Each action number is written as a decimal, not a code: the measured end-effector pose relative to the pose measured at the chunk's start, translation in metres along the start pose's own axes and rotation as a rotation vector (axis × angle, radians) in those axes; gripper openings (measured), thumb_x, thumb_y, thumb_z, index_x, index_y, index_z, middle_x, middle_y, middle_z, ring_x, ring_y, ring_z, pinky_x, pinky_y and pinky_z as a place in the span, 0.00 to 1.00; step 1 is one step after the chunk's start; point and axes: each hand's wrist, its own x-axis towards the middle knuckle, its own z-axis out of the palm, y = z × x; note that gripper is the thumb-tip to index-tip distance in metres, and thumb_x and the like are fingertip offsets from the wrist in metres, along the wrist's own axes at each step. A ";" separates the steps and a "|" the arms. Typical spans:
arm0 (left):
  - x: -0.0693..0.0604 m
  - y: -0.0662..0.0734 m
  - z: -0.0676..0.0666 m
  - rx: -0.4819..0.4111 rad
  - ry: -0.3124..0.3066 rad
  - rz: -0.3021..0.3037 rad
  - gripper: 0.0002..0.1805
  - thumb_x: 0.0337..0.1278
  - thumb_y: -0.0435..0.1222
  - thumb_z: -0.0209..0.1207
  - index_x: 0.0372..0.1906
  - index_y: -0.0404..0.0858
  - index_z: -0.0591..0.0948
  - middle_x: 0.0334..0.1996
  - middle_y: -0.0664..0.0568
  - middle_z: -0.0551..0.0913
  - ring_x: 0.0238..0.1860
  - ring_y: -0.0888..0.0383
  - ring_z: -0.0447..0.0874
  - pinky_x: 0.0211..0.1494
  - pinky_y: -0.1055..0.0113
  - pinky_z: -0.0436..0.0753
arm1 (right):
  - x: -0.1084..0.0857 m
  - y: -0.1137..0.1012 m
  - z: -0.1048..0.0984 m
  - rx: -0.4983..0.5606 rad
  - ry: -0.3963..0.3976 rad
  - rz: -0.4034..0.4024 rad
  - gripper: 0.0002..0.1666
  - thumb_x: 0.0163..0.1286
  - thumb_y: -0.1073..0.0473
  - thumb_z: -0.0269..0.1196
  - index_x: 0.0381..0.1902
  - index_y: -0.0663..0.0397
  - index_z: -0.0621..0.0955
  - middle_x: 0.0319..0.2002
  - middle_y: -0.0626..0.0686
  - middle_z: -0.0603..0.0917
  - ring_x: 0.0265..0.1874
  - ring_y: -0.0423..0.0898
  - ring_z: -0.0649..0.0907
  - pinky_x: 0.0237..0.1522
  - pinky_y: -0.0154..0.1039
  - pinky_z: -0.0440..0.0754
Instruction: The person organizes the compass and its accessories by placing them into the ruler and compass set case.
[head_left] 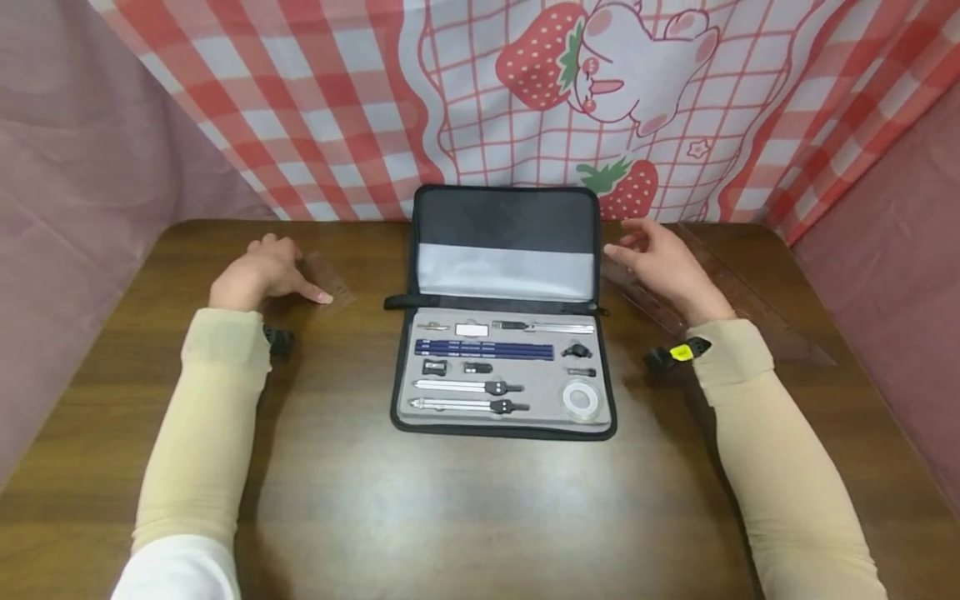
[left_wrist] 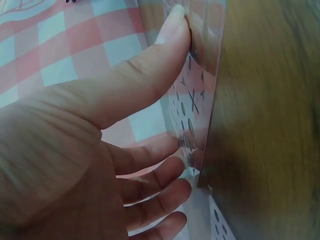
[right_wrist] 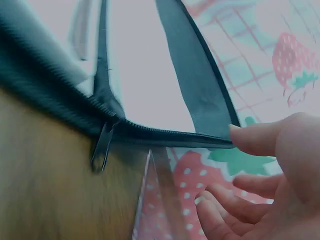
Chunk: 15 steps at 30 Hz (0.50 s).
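My left hand (head_left: 262,271) is at the left back of the table beside a small clear plastic template (head_left: 330,282). In the left wrist view its thumb lies over the perforated template (left_wrist: 192,107), with the other fingertips at the template's edge, loosely bent. My right hand (head_left: 663,258) hovers by the lid of an open black zip case (head_left: 506,218). Its thumb tip is at the lid's corner in the right wrist view, and its other fingers curl loosely around nothing. Blue pencils (head_left: 483,350), compasses (head_left: 461,406) and a tape-like ring (head_left: 581,400) lie in the grey tray.
Clear set squares (head_left: 765,292) lie under and beyond my right hand. A zip pull (right_wrist: 102,147) hangs at the case's side. The wooden table (head_left: 480,508) meets a red checked curtain (head_left: 337,108) at its back edge. Part of another perforated clear piece (left_wrist: 218,222) shows below my left fingers.
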 end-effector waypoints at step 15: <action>0.002 -0.004 0.004 -0.187 -0.001 0.137 0.32 0.63 0.44 0.66 0.56 0.25 0.64 0.52 0.30 0.62 0.55 0.34 0.60 0.59 0.40 0.64 | 0.029 0.002 0.018 0.502 0.058 0.036 0.33 0.70 0.43 0.63 0.66 0.53 0.73 0.54 0.53 0.79 0.46 0.45 0.79 0.50 0.38 0.77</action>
